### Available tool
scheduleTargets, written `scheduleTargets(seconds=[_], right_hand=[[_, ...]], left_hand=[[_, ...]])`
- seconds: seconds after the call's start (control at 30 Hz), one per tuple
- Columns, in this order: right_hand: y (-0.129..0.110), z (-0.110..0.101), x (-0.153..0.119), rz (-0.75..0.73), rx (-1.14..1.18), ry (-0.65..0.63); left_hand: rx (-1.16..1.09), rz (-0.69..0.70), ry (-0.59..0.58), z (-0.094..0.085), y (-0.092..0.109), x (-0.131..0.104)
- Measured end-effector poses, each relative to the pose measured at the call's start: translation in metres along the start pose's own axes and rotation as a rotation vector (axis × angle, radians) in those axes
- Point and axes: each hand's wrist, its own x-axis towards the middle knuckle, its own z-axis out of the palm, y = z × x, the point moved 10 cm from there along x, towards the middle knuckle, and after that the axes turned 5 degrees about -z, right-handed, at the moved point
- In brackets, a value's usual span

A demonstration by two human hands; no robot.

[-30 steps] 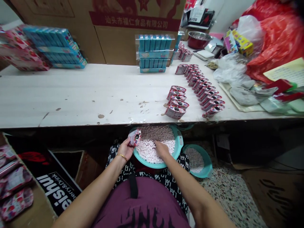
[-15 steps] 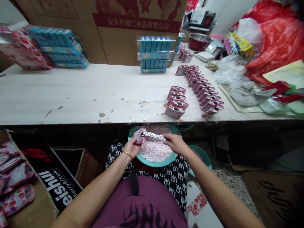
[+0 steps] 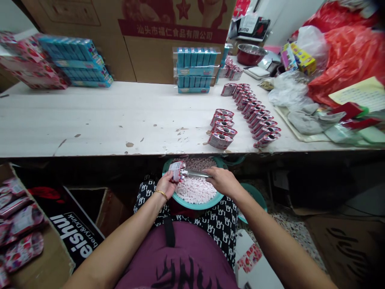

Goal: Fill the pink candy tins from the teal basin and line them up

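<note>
Packet and scoop meeting over the tub, lower centre of the frame.
The scoop, heaped with candies half a second ago, now shows bare metal, while white candies crowd the packet's mouth; the load appears largely transferred, advancing the filling. The left hand is clamped on the tilted packet, above the left part of the tub; the right hand grips the scoop's handle. Counted: one held packet, one scoop, two tubs (the second partly hidden, lower right); on the surface, right of centre, four packets in a short row; the longer row overlaps too closely to count.
</note>
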Motion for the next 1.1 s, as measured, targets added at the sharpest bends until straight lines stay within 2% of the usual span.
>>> scheduleTargets(seconds=[0.17, 0.33, 0.43, 0.5, 0.57, 0.67, 0.77, 0.87, 0.97, 1.03, 1.1], right_hand=[[0.007, 0.003, -0.016, 0.014, 0.021, 0.051], [0.036, 0.015, -0.025, 0.103, 0.047, 0.092], [0.050, 0.022, -0.022, 0.161, 0.174, 0.192], [0.050, 0.024, -0.015, 0.193, 0.303, 0.268], [0.037, 0.022, -0.005, 0.192, 0.420, 0.334], [0.005, 0.008, 0.010, 0.155, 0.500, 0.424], [-0.018, -0.011, 0.017, 0.162, 0.442, 0.452], [-0.018, -0.039, 0.018, 0.139, 0.279, 0.437], [-0.002, -0.073, 0.020, 0.024, 0.060, 0.407], [0.016, -0.088, 0.025, -0.039, -0.083, 0.363], [0.034, -0.096, 0.030, -0.068, -0.176, 0.338]], left_hand=[[-0.026, -0.069, 0.014, -0.002, -0.011, 0.000], [-0.099, -0.034, 0.077, -0.009, -0.005, 0.001], [-0.199, -0.088, 0.095, -0.011, -0.008, 0.001], [-0.246, -0.140, 0.075, -0.007, -0.014, -0.001], [-0.251, -0.181, 0.045, 0.000, -0.021, -0.005], [-0.220, -0.194, -0.025, 0.018, -0.028, -0.010], [-0.195, -0.140, -0.139, 0.046, -0.028, -0.018], [-0.113, -0.084, -0.252, 0.080, -0.025, -0.029], [0.162, -0.038, -0.295, 0.108, -0.025, -0.034], [0.439, 0.153, -0.251, 0.121, -0.008, -0.030], [0.757, 0.455, -0.214, 0.142, 0.017, -0.029]])
